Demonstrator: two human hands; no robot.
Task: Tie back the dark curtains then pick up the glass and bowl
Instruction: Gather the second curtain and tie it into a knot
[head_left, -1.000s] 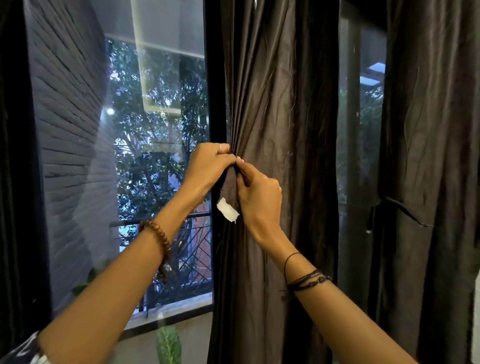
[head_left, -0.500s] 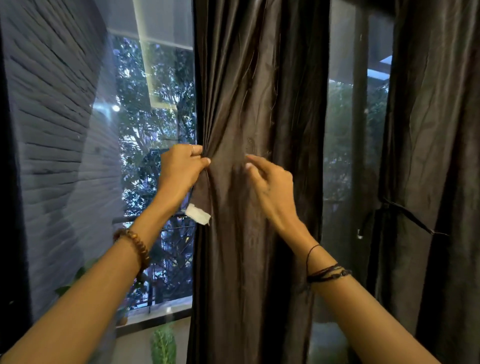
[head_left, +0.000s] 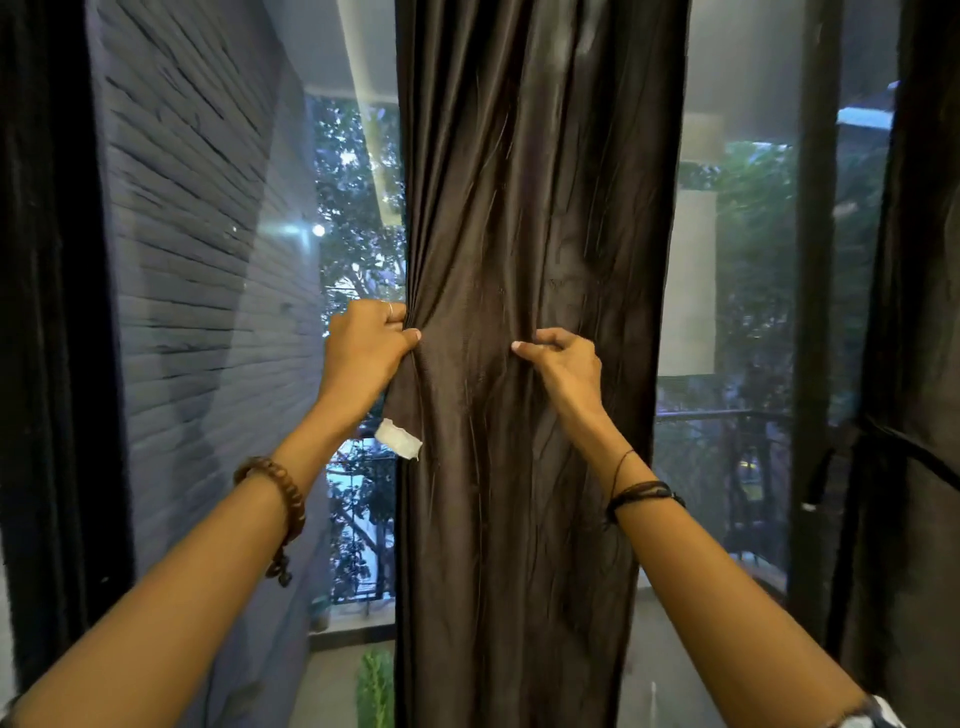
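A dark brown curtain hangs in front of me, bunched into a narrow column before the glass. My left hand grips its left edge at mid height, fingers curled round the folds. My right hand pinches the fabric near the curtain's middle, a hand's width away from the left hand. A small white tag hangs from the curtain's left edge just below my left hand. A second dark curtain at the far right is held by a thin dark tie. No glass or bowl is in view.
Large window panes stand behind the curtains, with trees and a balcony railing outside. A grey brick wall runs along the left. A dark frame or curtain fills the far left edge. A small green plant sits low at centre.
My hands have moved apart: the right hand slid right across the fabric and now pinches it, while the left keeps its grip on the edge. The view shifted right.
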